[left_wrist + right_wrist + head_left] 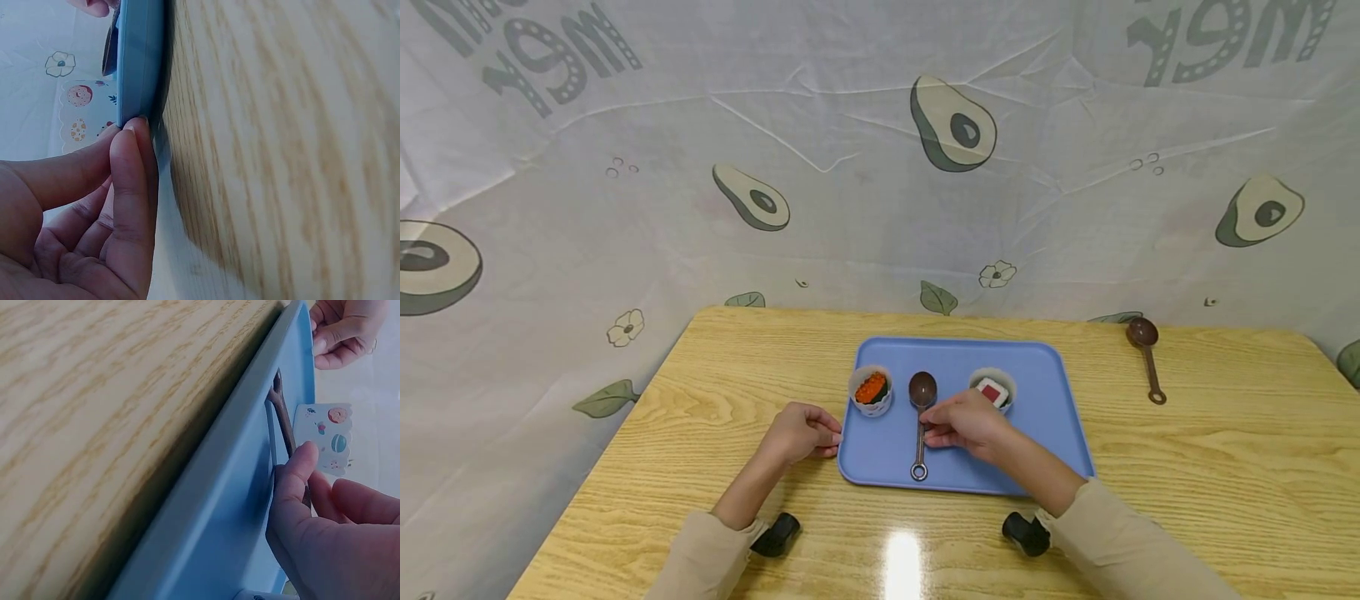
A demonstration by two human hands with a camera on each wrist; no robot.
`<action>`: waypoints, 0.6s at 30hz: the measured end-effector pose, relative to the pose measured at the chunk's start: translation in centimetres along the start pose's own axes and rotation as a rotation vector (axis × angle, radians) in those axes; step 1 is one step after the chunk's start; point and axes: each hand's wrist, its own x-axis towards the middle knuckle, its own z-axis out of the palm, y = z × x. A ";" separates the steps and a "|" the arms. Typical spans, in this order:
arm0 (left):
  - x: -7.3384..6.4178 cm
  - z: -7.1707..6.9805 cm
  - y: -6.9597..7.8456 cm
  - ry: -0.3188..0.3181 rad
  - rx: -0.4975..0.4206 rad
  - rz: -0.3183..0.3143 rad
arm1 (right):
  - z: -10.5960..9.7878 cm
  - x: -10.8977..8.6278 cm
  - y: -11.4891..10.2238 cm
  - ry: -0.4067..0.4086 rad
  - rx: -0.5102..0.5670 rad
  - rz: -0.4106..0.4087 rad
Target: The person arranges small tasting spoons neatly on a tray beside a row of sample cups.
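The tray [876, 454] is pinched at its left edge by the left hand [797, 432], its spoon [922, 389] by the right hand [973, 427].

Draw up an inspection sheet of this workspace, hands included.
Surface: light wood-grain table, shiny glare near the front.
Job's things: blue rectangular tray bearing two pale round cups, left with an orange-topped sushi piece, right with a white-and-red sushi piece; dark brown round-bowled spoon between them, contact with the tray unclear.
Clutter: second dark brown spoon on the table, right of the tray.
Left hand: pinches the tray's left rim.
Right hand: pinches the first spoon's handle.
Cables: nothing seen.
Surroundings: white avocado-print cloth behind the table.
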 end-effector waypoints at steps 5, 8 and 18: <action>0.1 0.0 0.0 -0.007 -0.012 0.002 | -0.2 -0.1 0.0 -0.009 -0.015 0.001; 0.1 0.0 0.0 -0.010 -0.019 0.001 | -0.3 -0.2 0.0 -0.014 -0.013 -0.001; -0.1 0.0 0.1 0.002 -0.003 -0.005 | -1.1 -0.8 -0.6 -0.022 -0.041 -0.028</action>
